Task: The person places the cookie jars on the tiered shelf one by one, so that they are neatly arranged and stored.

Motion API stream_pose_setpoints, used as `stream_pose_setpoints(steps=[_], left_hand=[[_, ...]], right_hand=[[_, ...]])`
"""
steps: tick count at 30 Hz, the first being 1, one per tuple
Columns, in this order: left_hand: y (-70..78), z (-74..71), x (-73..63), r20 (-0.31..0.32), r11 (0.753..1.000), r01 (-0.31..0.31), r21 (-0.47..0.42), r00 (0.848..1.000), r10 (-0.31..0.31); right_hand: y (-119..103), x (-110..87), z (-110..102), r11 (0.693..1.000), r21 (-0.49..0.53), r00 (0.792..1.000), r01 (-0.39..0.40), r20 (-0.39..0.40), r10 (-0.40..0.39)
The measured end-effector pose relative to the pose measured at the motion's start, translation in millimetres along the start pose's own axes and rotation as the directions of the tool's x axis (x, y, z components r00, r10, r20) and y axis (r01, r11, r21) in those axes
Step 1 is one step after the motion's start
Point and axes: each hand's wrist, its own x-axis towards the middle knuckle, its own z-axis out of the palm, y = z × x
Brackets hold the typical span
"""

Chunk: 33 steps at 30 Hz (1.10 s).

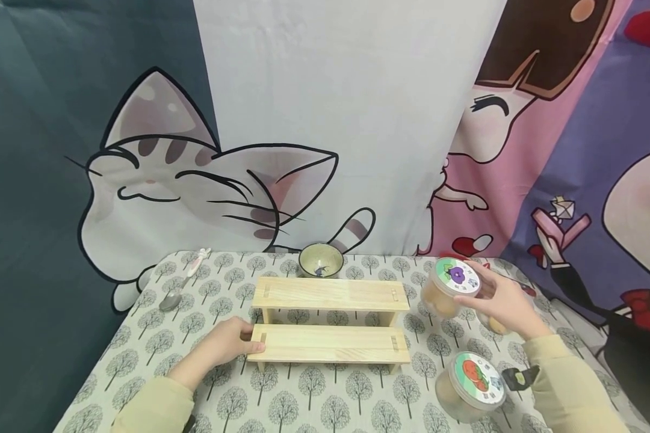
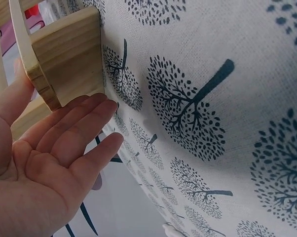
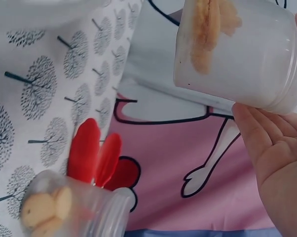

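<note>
My left hand [image 1: 222,346] grips the left end of a two-step wooden stand [image 1: 330,344], thumb on top of the lower board. In the left wrist view its other fingers [image 2: 84,128] reach below the board beside the stand's leg [image 2: 72,54]. On the right, my right hand [image 1: 506,304] holds a clear plastic jar [image 1: 437,300] by its lid end, the lid showing a purple flower. Pale brown pieces lie inside that jar [image 3: 207,34] in the right wrist view, where it is raised off the table.
A second jar [image 3: 74,210] with round cookies stands under the right hand, near a red two-lobed thing [image 3: 84,148]. Closer in is a jar with a red-fruit lid [image 1: 471,388]. A bowl [image 1: 321,260] sits behind the stand; a spoon [image 1: 170,300] lies left on the tree-print cloth [image 1: 281,409].
</note>
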Motion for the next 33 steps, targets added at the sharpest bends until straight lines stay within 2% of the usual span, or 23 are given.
stream_pose_setpoints(steps=[10,19,26,29,33], left_hand=[[1.3,-2.7,-2.2,0.001,1.000,0.003,0.013,1.000,-0.003],[1.7,-0.5,-0.4,0.010,1.000,0.006,0.012,1.000,-0.006],[1.2,-0.1,-0.4,0.006,1.000,0.000,-0.003,1.000,0.000],[1.7,0.0,-0.7,0.003,1.000,0.002,-0.009,1.000,-0.002],[1.5,0.5,-0.5,0.004,1.000,0.001,-0.011,1.000,-0.001]], right_hand=[[-21,-3.7,3,0.999,-0.037,0.999,0.029,-0.023,-0.030],[-37,-5.3,13,0.993,-0.011,0.989,0.117,-0.086,-0.118],[-47,-1.1,24,0.990,0.034,0.988,0.138,-0.080,-0.135],[-51,1.3,28,0.988,0.023,0.986,0.150,-0.081,-0.147],[-58,3.3,34,0.992,-0.030,0.989,0.125,-0.073,-0.127]])
